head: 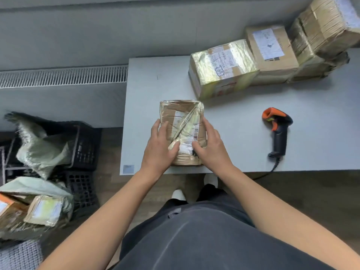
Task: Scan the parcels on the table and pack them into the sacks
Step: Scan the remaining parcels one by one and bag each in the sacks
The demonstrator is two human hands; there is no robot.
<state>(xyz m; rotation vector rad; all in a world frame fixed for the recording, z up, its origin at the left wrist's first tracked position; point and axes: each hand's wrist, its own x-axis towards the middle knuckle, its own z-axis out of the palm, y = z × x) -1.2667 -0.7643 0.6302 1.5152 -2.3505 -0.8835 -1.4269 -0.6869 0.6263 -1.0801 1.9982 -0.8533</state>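
A small brown parcel [181, 117] wrapped in clear tape lies near the front left of the grey table [233, 133], its barcode label facing up. My left hand [160, 145] grips its left side and my right hand [211, 145] grips its right side, thumbs on top. An orange and black scanner [278, 129] lies on the table to the right, apart from both hands. Three more parcels stand at the back right: a shiny taped one [222, 69], a brown box [270, 51] and a big taped stack [327, 32]. Green woven sacks sit on the floor at left: one open [42, 145], one with parcels inside [35, 207].
Black plastic crates [85, 145] hold the sacks left of the table. A white radiator [64, 76] runs along the wall. The scanner's cable [266, 173] hangs over the table's front edge. My legs and shoes are below the table edge.
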